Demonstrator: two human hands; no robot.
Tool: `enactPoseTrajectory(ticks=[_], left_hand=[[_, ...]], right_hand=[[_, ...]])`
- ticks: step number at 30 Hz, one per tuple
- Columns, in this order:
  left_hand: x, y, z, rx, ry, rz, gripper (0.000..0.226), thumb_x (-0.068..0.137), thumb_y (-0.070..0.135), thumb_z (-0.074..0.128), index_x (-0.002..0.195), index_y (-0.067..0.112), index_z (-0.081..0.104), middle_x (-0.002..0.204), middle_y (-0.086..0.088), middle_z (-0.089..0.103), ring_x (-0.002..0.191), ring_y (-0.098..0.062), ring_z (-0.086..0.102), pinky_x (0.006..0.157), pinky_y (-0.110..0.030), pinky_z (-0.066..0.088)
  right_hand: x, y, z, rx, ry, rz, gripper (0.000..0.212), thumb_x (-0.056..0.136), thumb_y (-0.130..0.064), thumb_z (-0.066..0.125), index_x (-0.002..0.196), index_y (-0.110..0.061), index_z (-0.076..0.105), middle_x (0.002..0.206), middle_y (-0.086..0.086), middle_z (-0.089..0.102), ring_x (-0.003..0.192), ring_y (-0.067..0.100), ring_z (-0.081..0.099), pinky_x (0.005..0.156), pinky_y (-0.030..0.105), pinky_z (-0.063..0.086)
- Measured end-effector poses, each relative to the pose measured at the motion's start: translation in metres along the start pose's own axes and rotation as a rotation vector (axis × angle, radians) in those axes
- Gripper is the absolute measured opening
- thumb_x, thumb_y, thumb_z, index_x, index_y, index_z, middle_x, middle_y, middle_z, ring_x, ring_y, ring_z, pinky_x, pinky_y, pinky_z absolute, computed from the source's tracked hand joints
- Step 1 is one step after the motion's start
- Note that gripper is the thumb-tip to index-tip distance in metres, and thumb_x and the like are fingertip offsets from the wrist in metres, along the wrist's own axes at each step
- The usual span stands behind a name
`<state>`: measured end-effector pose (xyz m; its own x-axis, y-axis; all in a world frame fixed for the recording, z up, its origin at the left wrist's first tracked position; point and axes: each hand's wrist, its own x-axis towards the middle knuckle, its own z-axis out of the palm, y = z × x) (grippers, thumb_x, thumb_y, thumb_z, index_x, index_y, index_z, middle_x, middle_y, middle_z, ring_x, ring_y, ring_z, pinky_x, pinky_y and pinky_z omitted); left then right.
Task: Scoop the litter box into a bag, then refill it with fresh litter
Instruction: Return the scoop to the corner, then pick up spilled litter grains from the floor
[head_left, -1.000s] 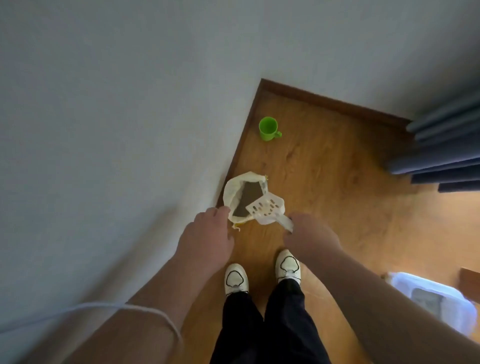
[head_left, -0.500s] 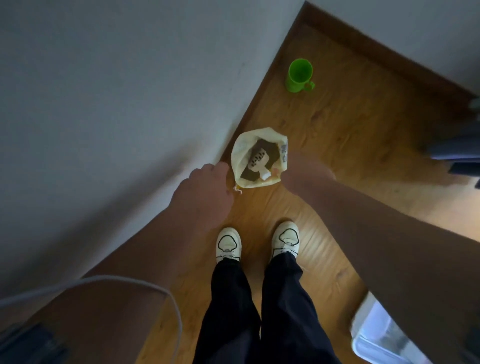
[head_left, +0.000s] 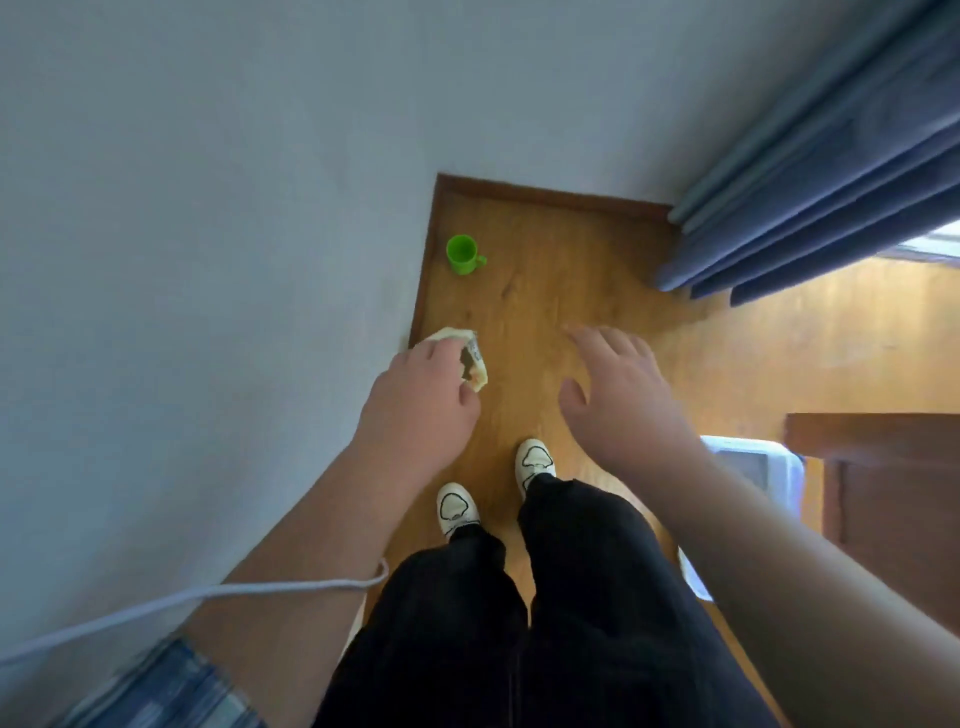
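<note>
green mug (head_left: 464, 254): upright on floor (head_left: 545, 312) by wall (head_left: 208, 208) | blue curtain (head_left: 831, 182): right of corner | white cable (head_left: 291, 586): lower left

Two hands, the left hand (head_left: 426, 400) and the right hand (head_left: 618, 395). One bag (head_left: 477, 370), one cup (head_left: 462, 254), two shoes (head_left: 456, 506), one box (head_left: 790, 467), one curtain (head_left: 831, 182), one cord (head_left: 208, 592).

Both bare forearms stretched forward and down, left grip (head_left: 423, 397) with fingers curled round the bag (head_left: 480, 376) top, right grip (head_left: 618, 400) palm down, fingers spread and straight, well apart from the left
</note>
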<state>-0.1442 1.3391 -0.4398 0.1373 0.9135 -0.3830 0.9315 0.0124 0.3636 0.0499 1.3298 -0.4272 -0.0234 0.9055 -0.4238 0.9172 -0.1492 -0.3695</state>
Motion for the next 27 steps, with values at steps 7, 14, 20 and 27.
enactPoseTrajectory(ticks=[7, 14, 20, 27], left_hand=[[-0.078, 0.121, -0.091, 0.061, 0.084, 0.355, 0.051, 0.099, 0.037, 0.044, 0.148, 0.028, 0.032, 0.151, 0.005, 0.041, 0.138, -0.016, 0.038, 0.110, -0.037, 0.039], [-0.141, 0.210, -0.129, 0.145, 0.096, 0.608, 0.056, 0.100, 0.044, 0.039, 0.152, 0.033, 0.021, 0.156, 0.010, 0.030, 0.144, -0.012, 0.027, 0.117, -0.037, 0.031], [-0.180, 0.283, -0.091, 0.103, 0.103, 0.675, 0.056, 0.099, 0.044, 0.043, 0.151, 0.032, 0.027, 0.154, 0.009, 0.034, 0.141, -0.012, 0.033, 0.116, -0.035, 0.032], [-0.235, 0.391, -0.017, 0.128, -0.005, 0.742, 0.058, 0.097, 0.042, 0.050, 0.150, 0.030, 0.031, 0.155, 0.007, 0.035, 0.143, -0.014, 0.030, 0.118, -0.038, 0.030]], right_hand=[[-0.157, -0.001, -0.121, 0.120, 0.396, 0.121, 0.057, 0.099, -0.027, 0.050, 0.152, -0.031, 0.031, 0.156, -0.008, 0.032, 0.146, 0.015, 0.020, 0.119, 0.035, 0.022], [-0.266, 0.041, -0.163, 0.169, 0.573, 0.202, 0.057, 0.100, -0.030, 0.050, 0.153, -0.034, 0.027, 0.157, -0.012, 0.026, 0.147, 0.011, 0.014, 0.116, 0.028, 0.016], [-0.333, 0.109, -0.166, 0.206, 0.636, 0.265, 0.059, 0.099, -0.034, 0.050, 0.152, -0.039, 0.024, 0.159, -0.014, 0.023, 0.148, 0.010, 0.012, 0.119, 0.032, 0.014], [-0.444, 0.223, -0.168, 0.290, 0.727, 0.407, 0.059, 0.095, -0.032, 0.054, 0.150, -0.037, 0.032, 0.155, -0.013, 0.030, 0.145, 0.005, 0.015, 0.120, 0.029, 0.018]])
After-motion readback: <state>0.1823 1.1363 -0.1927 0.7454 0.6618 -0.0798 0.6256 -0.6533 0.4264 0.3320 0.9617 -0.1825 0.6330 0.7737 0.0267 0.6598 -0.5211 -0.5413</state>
